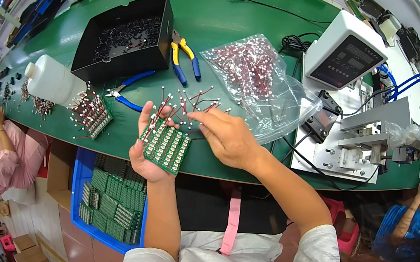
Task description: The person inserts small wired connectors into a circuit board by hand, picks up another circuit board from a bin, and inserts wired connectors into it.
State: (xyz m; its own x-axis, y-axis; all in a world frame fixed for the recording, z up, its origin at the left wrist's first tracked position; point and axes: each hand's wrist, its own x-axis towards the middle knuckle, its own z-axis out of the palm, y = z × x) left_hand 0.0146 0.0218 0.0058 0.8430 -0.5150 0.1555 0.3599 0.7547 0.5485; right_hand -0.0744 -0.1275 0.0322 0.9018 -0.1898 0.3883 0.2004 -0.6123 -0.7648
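Note:
My left hand (148, 155) is closed around the edge of a green circuit board panel (169, 150), tilted up over the bench's near edge. Rows of small white parts cover the panel, and red wires with white plugs rise from its far side. Just to the right, my right hand (230, 136) has its thumb and fingers pinched together beside the panel. Whatever is between those fingertips is too small to make out. Behind both hands lies a loose spread of red and black wire leads (199, 101) with white plugs.
Cutters (128, 92), pliers (184, 57) and a black box (120, 40) of small dark parts lie beyond. A wired panel (92, 114) stands by a white jug (54, 79). Right are a bag of leads (250, 74) and a machine (344, 53). A blue bin (76, 209) holds boards.

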